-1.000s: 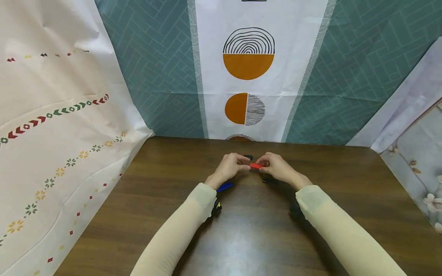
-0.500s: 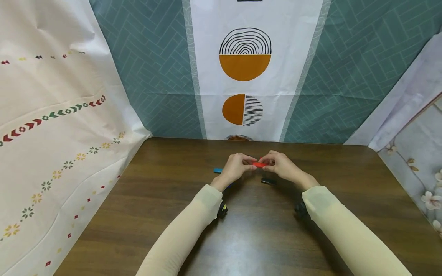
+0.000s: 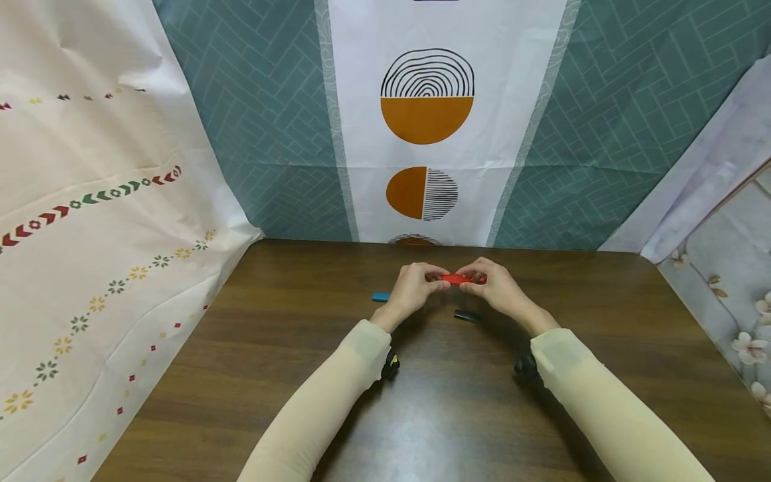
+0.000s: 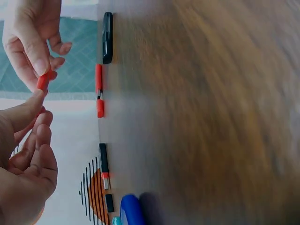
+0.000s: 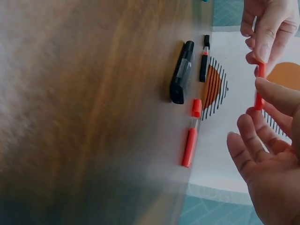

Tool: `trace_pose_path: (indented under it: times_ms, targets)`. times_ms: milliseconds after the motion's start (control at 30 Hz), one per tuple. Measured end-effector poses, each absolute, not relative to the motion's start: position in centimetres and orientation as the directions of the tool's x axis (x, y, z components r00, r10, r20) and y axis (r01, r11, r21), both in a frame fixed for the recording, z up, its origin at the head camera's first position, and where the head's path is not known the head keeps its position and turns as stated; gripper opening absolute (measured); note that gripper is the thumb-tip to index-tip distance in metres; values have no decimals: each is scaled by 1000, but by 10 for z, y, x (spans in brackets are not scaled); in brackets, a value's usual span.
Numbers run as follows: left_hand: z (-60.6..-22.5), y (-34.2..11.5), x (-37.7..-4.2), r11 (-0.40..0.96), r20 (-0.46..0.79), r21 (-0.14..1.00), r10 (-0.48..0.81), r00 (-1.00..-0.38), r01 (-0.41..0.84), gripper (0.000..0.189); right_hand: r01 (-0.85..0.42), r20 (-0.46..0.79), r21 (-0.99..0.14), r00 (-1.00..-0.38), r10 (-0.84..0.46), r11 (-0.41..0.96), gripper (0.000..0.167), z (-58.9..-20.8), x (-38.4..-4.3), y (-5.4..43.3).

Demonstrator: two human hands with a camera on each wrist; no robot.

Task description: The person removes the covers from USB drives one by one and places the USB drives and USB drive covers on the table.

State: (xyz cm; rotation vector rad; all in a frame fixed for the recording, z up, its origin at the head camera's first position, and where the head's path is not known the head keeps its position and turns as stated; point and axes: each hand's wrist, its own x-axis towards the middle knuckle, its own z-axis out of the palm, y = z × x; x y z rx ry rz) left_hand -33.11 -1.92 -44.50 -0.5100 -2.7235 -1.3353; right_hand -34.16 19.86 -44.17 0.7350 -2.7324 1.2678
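Observation:
In the head view, a slim red pen-like stick [image 3: 456, 278] is held level between both hands, above the far part of the table. My left hand [image 3: 414, 289] pinches its left end between thumb and fingers. The thumb and fingers of my right hand [image 3: 495, 288] pinch the other end. Fingertips cover both ends of the stick. In the right wrist view, a black marker [image 5: 182, 72] lies on the table nearest the hands. Behind it are a red pen [image 5: 190, 146], with a red cap [image 5: 196, 108] at its end, and a slim black pen [image 5: 203, 68].
A light-blue marker [image 3: 381, 296] lies left of my left hand on the brown wooden table [image 3: 289, 375]. A dark-blue marker [image 4: 131, 210] shows in the left wrist view. Patterned cloth [image 3: 271, 134] hangs along the table's back edge, with more cloth at both sides.
Both hands have moved slightly right and a little farther away with the red stick, and more of it shows. The light-blue marker has come into sight; the dark-blue one is now hidden in the head view.

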Motion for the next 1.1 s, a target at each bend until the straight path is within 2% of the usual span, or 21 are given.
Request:
trace_pose_path:
  times_ms: [233, 767, 1100]
  targets:
    - [-445, -11, -332, 552, 221, 764, 260, -940, 333, 26, -392, 237, -731, -913, -331, 558, 25, -440, -338, 203]
    - [-442, -5, -326, 542, 266, 753, 267, -926, 373, 25, -437, 309, -735, -896, -319, 518, 22, -442, -331, 213]
    - [-446, -14, -329, 549, 280, 753, 231, -932, 362, 25, -399, 293, -730, -916, -273, 556, 23, -442, -330, 230]
